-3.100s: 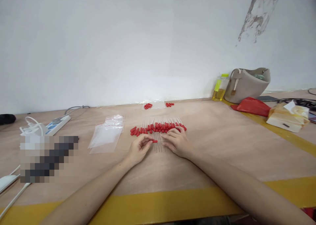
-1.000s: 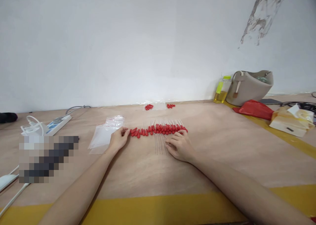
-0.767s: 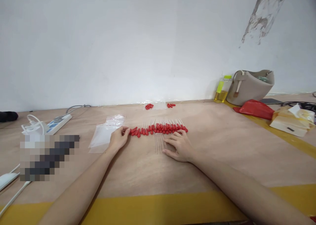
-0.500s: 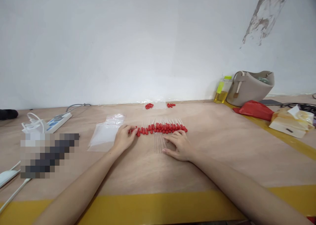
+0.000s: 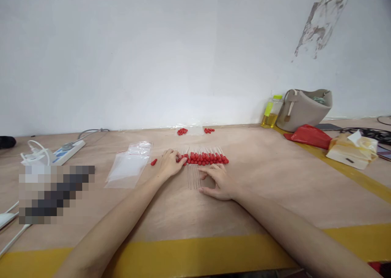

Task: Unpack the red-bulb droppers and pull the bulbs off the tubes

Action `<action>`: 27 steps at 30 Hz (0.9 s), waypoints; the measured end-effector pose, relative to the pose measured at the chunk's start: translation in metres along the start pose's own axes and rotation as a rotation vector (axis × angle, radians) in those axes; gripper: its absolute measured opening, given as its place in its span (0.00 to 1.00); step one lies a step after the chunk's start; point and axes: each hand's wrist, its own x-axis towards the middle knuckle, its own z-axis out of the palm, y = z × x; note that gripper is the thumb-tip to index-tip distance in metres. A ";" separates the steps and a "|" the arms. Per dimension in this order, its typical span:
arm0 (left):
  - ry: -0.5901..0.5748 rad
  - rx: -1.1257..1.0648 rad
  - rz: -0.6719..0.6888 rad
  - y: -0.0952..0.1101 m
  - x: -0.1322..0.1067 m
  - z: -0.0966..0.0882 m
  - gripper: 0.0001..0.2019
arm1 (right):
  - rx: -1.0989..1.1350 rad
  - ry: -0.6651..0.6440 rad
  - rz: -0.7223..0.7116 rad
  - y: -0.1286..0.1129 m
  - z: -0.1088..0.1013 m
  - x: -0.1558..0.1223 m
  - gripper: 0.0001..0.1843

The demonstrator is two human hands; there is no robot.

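Along the row of red-bulbed droppers (image 5: 207, 159), too crowded to count, fitting looks done; before it, about five bare tubes (image 5: 193, 178) seem left, the right hand (image 5: 221, 182) beside them, fingers apart, seemingly empty; left, one loose bulb (image 5: 154, 162); behind, two bulb clusters (image 5: 182, 131); at its left end, the left hand (image 5: 171, 163) curls, grip hidden.

Red-bulbed droppers (image 5: 207, 157) in a crowded row, thin clear tubes (image 5: 192, 177) just in front, one red bulb (image 5: 154, 162) apart at left.

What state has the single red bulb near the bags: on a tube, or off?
Off: the bulb lies alone on the table between the bags and the left hand, with nothing visibly attached.
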 end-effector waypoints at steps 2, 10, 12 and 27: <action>0.033 -0.041 -0.022 -0.002 0.000 0.003 0.12 | -0.001 -0.017 -0.003 -0.001 -0.001 0.000 0.31; 0.216 -0.130 -0.044 -0.014 -0.018 -0.008 0.11 | -0.002 0.094 0.052 0.001 0.002 0.002 0.24; 0.261 -0.179 0.026 -0.012 -0.030 -0.017 0.10 | 0.003 0.166 0.098 0.004 0.004 0.003 0.21; 0.091 -0.297 0.445 0.001 -0.066 -0.011 0.05 | -0.321 0.210 -0.064 0.007 0.009 0.005 0.12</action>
